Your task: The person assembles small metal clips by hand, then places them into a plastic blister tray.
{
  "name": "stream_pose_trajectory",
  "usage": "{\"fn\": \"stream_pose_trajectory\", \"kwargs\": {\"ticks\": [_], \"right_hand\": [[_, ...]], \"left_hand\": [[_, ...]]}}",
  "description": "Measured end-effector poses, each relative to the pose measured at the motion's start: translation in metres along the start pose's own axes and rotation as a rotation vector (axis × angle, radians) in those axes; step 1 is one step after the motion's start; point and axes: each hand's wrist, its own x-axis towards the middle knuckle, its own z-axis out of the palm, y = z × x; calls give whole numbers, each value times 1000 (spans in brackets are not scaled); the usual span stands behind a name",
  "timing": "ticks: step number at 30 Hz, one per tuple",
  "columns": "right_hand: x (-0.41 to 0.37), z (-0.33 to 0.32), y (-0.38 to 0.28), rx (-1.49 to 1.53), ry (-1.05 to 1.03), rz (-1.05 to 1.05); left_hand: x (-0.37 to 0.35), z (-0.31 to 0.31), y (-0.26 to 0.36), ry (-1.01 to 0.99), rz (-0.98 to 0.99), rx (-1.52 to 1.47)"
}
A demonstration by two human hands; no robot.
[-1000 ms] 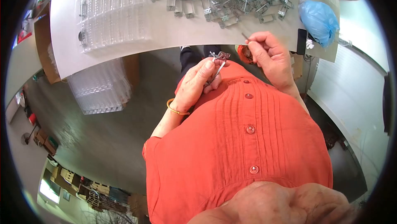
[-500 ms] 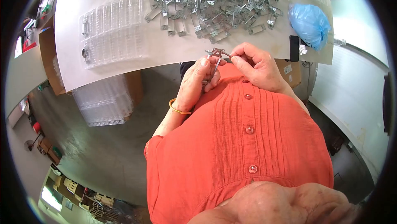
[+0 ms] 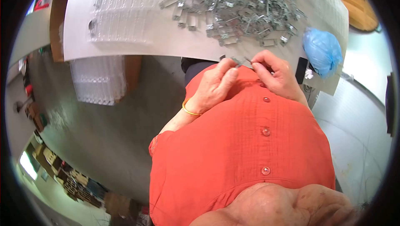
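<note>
Near the table's front edge, my left hand (image 3: 214, 85), with a yellow bangle at its wrist, is closed around a small metal bracket (image 3: 237, 61). Most of the bracket is hidden by the fingers; a bit shows past the fingertips. Just to the right, my right hand (image 3: 276, 75) pinches a thin dark rod (image 3: 248, 60) between thumb and forefinger, its tip pointing at the bracket. Beyond both hands, a large heap of similar metal brackets (image 3: 237, 5) covers the far middle of the table.
Clear plastic trays (image 3: 125, 21) lie on the table (image 3: 162, 48) at left, and more stacked trays (image 3: 98, 80) stand below its edge. At right are a blue plastic bag (image 3: 322, 51) and a black phone-like object (image 3: 301, 70). A round wooden stool (image 3: 354, 3) stands beyond.
The view has shifted, so the table things appear moved. My left hand has turned its back upward, covering more of the bracket. Both hands remain close together.
</note>
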Motion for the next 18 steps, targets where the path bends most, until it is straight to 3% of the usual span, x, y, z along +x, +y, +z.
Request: {"fn": "stream_pose_trajectory", "kwargs": {"ticks": [4,8,12,18], "right_hand": [[1,0,-1,32,-26,111],[3,-2,1,80,-21,210],[7,2,-15,278,-86,292],[15,1,-11,587,-195,422]], "left_hand": [[5,7,-8,49,134,41],[12,4,-6,-21,71,43],[11,3,-17,-39,163,96],[7,-18,-9,-156,127,104]]}}
